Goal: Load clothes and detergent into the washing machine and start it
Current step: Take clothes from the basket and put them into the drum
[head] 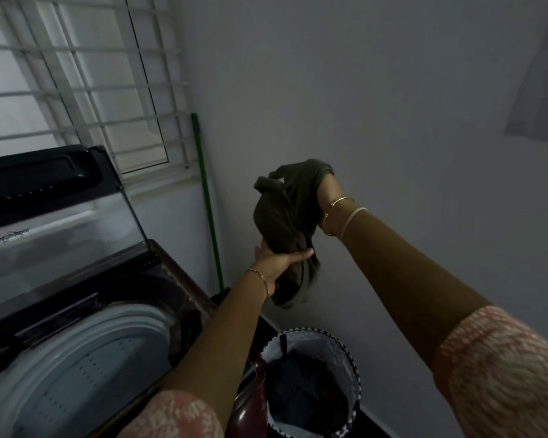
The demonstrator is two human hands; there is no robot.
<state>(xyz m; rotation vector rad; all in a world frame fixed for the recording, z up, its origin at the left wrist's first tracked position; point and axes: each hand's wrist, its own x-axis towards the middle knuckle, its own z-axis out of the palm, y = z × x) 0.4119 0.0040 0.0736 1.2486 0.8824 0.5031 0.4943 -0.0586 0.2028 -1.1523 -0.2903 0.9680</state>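
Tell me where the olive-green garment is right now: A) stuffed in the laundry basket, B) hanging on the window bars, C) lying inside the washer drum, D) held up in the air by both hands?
D: the left hand grips the lower part of the olive-green garment and the right hand holds its top, in the air above the laundry basket, beside the open washing machine.

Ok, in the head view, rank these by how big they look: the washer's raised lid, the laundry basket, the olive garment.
1. Raised lid, clearly largest.
2-3. Laundry basket and olive garment look about alike; the basket is cut off by the frame's edge and the garment is bunched, so they stay tied.
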